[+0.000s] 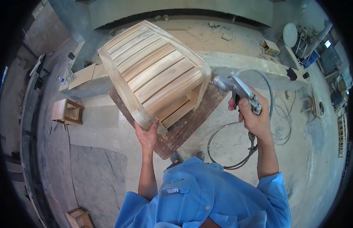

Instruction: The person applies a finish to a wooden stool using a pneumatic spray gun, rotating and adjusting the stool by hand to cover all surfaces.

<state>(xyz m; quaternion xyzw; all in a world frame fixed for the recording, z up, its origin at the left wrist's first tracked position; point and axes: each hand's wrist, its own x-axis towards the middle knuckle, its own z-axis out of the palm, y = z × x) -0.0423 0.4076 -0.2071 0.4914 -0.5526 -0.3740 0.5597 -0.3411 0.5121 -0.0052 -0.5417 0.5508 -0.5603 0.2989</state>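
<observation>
A pale wooden slatted stool (153,64) lies tilted on a worn brown board (172,142). Its slats run between two thicker side rails, and an opening shows at its near side. My left hand (147,133) grips the stool's near corner, thumb on the wood and the other fingers partly hidden behind it. In my right hand (256,114) is a metal spray gun (241,91), its handle wrapped by my fingers. The gun's nozzle end is close to the stool's right corner. From the gun's handle a grey hose (237,166) loops down.
Behind the board runs a low concrete ledge (237,62) with a cardboard box (270,48) on it. A smaller wooden stool (68,111) stands on the floor at left, and another wooden piece (79,217) lower left. Hose coils lie on the floor at right.
</observation>
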